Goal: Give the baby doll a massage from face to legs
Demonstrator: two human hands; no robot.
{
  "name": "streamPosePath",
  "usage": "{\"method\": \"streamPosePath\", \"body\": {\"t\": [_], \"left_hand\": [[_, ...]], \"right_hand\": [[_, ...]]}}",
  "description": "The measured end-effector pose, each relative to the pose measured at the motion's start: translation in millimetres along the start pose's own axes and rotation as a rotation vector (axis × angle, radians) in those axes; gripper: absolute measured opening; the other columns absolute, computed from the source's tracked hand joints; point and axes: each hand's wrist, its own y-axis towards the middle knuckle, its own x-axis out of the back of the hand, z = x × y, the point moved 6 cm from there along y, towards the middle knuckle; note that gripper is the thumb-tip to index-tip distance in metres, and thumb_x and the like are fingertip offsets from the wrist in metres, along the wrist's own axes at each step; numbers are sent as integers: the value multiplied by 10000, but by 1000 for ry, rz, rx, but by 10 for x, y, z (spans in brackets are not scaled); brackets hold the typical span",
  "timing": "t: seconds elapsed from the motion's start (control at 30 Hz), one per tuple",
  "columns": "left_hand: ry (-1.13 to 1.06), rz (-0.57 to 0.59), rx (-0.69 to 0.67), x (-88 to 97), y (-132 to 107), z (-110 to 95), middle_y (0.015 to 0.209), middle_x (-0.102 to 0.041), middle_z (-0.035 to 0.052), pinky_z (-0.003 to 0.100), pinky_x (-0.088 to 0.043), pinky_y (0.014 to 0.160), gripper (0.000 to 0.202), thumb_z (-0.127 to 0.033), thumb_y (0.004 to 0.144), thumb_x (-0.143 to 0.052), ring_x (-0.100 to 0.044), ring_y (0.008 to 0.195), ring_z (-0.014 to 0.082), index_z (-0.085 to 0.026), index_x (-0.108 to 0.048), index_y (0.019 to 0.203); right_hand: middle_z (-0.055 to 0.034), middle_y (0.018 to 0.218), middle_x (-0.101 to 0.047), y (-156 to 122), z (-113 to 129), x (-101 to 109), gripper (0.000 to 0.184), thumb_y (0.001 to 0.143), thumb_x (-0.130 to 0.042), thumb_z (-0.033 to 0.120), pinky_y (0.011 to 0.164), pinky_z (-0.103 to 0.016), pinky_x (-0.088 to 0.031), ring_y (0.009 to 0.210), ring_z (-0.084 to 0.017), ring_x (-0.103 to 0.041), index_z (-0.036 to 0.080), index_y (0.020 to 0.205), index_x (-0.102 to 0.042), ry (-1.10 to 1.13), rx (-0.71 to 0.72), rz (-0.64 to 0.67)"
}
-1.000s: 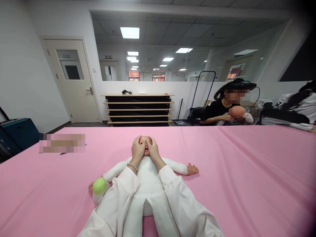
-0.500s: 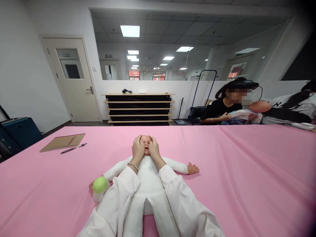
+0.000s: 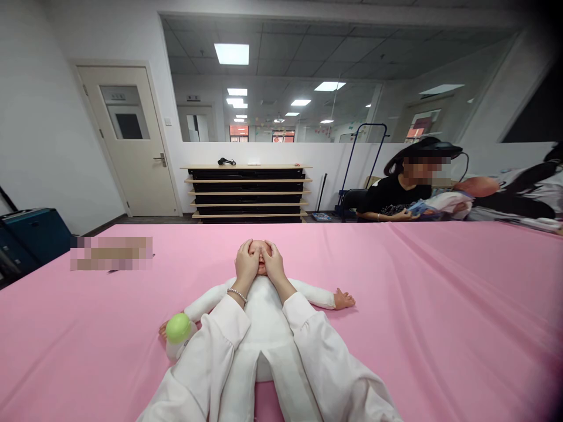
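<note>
Doll (image 3: 264,319): face up on the table (image 3: 417,328), on pink cloth; head at the far end, legs toward the wearer, arms spread.
Left hand (image 3: 246,261): cupped round the left side of the doll's head, fingers curved over it, thumb in toward the face; beaded bracelet (image 3: 236,293) at the wrist.
Right hand (image 3: 274,264): same hold on the right side; the head sits between both palms. Thumbs cover the doll's eyes, mouth visible.
Green-topped item (image 3: 178,329): by the doll's outstretched hand, wearer's left; contact unclear.
Pixelated tan patch (image 3: 112,253): left of the doll's head, well apart; details hidden.
Co-worker (image 3: 393,196): beyond the doll, far right, dark top, with a second doll (image 3: 479,186).
Shelving (image 3: 248,193): behind the table, beyond the doll's head.
</note>
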Motion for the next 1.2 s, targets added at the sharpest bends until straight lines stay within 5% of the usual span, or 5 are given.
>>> {"method": "streamPosePath", "body": {"t": [0.27,0.63,0.83,1.03,1.2], "left_hand": [[-6,-12,27,-1,14,16,1253,-542,57,294,-354,1054,401,-151,812,-344,-479,1185,155,-169,-572,1141],[4,2,-1,8,-2,-12,1255,-534,83,331,-367,1041,417,-301,785,-506,-480,1177,204,-148,-549,1170],[-3,-6,15,12,-1,-10,1245,-544,72,313,-368,1037,366,-273,809,-467,-489,1171,183,-174,-563,1148],[-19,-11,72,9,19,29,1246,-549,57,301,-363,1043,392,-154,819,-337,-487,1180,160,-173,-582,1124],[-24,-8,64,12,17,25,1244,-551,57,294,-362,1044,379,-165,814,-364,-489,1179,156,-177,-582,1124]], "right_hand": [[-56,1186,-579,32,-68,6,454,710,-336,95,1024,-316,-353,1135,-161,-499,169,1087,-578,-12,-42,-34],[-121,1217,-556,-7,1,2,414,758,-518,334,1012,-343,-357,1138,-213,-503,128,1115,-555,7,-2,-6],[-97,1200,-570,7,-25,-4,367,771,-483,313,1006,-343,-364,1128,-203,-508,156,1091,-570,18,-4,-10],[-53,1188,-579,36,-106,-14,454,706,-329,116,1016,-320,-358,1131,-161,-500,172,1076,-586,26,-52,-39],[-58,1184,-582,27,-93,-7,417,734,-346,149,1014,-323,-361,1131,-165,-502,172,1074,-586,31,-50,-38]]}}
